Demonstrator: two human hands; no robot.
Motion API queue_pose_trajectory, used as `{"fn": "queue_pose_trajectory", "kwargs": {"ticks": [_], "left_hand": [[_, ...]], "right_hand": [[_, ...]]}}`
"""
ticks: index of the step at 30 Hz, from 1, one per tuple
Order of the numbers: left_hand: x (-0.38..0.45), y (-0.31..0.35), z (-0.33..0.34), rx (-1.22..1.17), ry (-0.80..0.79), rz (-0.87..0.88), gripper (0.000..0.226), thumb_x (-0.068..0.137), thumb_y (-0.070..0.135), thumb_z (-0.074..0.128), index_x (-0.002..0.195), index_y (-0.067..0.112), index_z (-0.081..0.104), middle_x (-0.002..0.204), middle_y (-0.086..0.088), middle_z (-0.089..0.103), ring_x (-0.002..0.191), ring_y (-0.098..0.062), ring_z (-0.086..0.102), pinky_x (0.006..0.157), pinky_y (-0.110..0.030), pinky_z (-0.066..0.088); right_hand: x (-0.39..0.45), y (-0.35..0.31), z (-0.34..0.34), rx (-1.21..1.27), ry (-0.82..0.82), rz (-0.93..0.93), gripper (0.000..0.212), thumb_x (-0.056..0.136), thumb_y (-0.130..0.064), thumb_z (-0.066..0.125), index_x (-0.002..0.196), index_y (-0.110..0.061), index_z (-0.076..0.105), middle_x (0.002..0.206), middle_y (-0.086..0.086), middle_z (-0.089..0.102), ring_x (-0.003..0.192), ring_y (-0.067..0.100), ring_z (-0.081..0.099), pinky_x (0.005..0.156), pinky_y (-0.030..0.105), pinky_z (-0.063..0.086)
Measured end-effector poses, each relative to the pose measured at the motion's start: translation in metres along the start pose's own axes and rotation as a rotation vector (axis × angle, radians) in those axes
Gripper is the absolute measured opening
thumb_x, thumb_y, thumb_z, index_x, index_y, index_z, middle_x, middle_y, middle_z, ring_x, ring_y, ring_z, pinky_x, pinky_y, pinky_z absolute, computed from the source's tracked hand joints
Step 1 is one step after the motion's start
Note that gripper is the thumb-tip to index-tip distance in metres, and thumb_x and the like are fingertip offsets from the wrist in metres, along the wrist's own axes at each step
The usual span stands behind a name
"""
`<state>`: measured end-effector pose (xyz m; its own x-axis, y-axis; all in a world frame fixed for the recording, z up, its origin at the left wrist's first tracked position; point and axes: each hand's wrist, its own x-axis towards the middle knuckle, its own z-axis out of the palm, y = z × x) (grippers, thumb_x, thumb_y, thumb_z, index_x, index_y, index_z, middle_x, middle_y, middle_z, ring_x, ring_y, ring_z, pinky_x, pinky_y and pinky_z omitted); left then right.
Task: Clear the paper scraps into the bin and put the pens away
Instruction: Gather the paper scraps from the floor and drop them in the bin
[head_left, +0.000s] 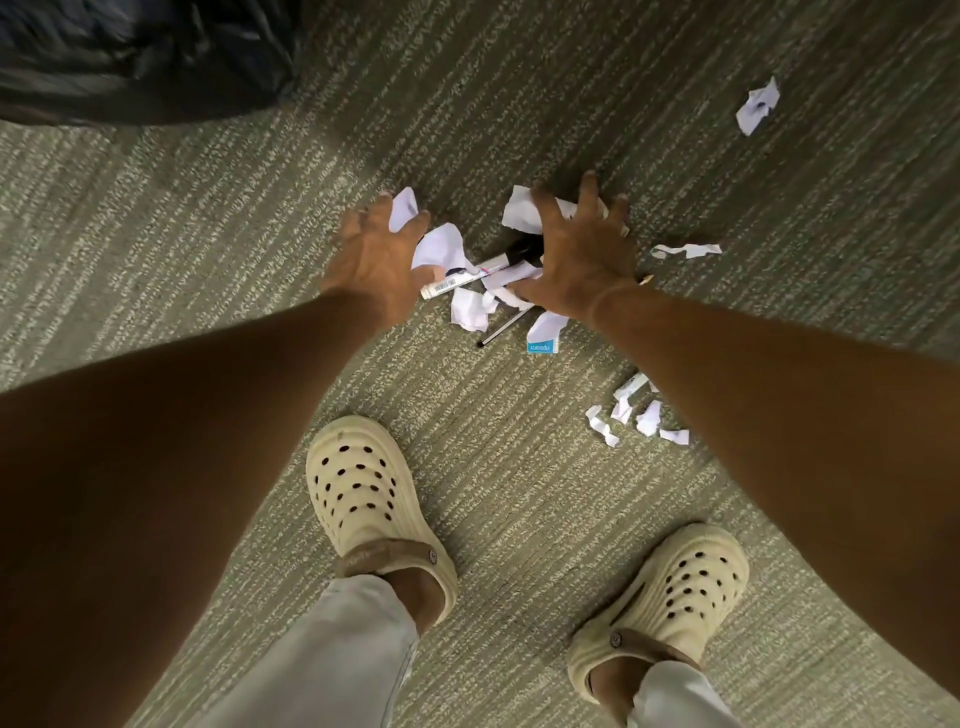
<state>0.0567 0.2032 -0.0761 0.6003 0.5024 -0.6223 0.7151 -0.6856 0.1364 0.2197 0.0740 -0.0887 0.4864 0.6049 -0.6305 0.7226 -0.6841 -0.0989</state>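
A heap of torn white paper scraps (470, 306) lies on the carpet ahead of my feet, mixed with a white marker with a black cap (457, 280) and a thin dark pen (501, 330). My left hand (376, 249) reaches over the heap's left side, its fingers curled around a white scrap (404, 209). My right hand (576, 254) is spread flat over the heap's right side, covering paper and part of the marker's cap. A pencil tip (645, 279) pokes out by my right wrist. The black bin bag (135, 57) sits at the top left.
More scraps lie apart: a strip (685, 250) to the right, a crumpled piece (757, 106) far right, a small cluster (639, 415) under my right forearm. A blue-and-white label (543, 345) lies below the heap. My cream clogs (371, 499) stand near the bottom.
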Motion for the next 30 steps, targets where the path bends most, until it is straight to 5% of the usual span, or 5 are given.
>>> {"fn": "queue_pose_trajectory", "kwargs": {"ticks": [9,14,21,25,30], "left_hand": [[0.003,0.017,0.016,0.143,0.121,-0.041,0.038,0.093,0.02,0.061,0.129,0.011,0.056,0.121,-0.025,0.054,0.105,-0.04,0.055,0.08,-0.047,0.054],[-0.001,0.027,0.012,0.239,0.091,0.0,0.017,0.093,0.005,0.058,0.107,0.002,0.066,0.084,-0.019,0.061,0.075,-0.031,0.062,0.056,-0.033,0.045],[-0.014,0.03,-0.001,0.15,0.147,0.012,0.021,0.09,-0.004,0.052,0.106,0.002,0.065,0.081,-0.02,0.059,0.073,-0.034,0.062,0.06,-0.039,0.052],[-0.031,0.03,-0.028,0.035,0.241,0.005,0.043,0.089,-0.005,0.054,0.13,0.008,0.052,0.096,-0.019,0.062,0.081,-0.034,0.061,0.068,-0.043,0.054],[-0.051,0.024,-0.081,0.007,0.317,0.019,0.057,0.091,-0.001,0.054,0.143,0.014,0.039,0.103,-0.017,0.063,0.086,-0.033,0.061,0.073,-0.044,0.053]], "right_hand": [[-0.008,0.012,0.003,0.07,0.137,-0.049,0.051,0.079,-0.025,0.076,0.125,-0.026,0.054,0.133,0.013,0.043,0.114,0.037,0.048,0.089,0.041,0.046],[-0.004,0.018,0.002,0.083,0.162,-0.097,0.038,0.083,-0.013,0.07,0.119,-0.02,0.062,0.123,0.013,0.051,0.106,0.036,0.056,0.087,0.039,0.049],[-0.007,0.038,-0.01,0.153,0.231,-0.128,0.038,0.08,-0.002,0.069,0.115,-0.017,0.066,0.111,0.009,0.066,0.101,0.028,0.062,0.084,0.031,0.05],[-0.023,0.04,-0.041,0.16,0.271,-0.174,0.039,0.082,0.002,0.064,0.117,-0.014,0.065,0.112,0.013,0.066,0.099,0.03,0.063,0.081,0.033,0.051],[-0.044,0.008,-0.097,0.145,0.293,-0.289,0.058,0.079,0.015,0.053,0.128,-0.014,0.056,0.135,0.01,0.053,0.111,0.031,0.058,0.091,0.042,0.053]]}}
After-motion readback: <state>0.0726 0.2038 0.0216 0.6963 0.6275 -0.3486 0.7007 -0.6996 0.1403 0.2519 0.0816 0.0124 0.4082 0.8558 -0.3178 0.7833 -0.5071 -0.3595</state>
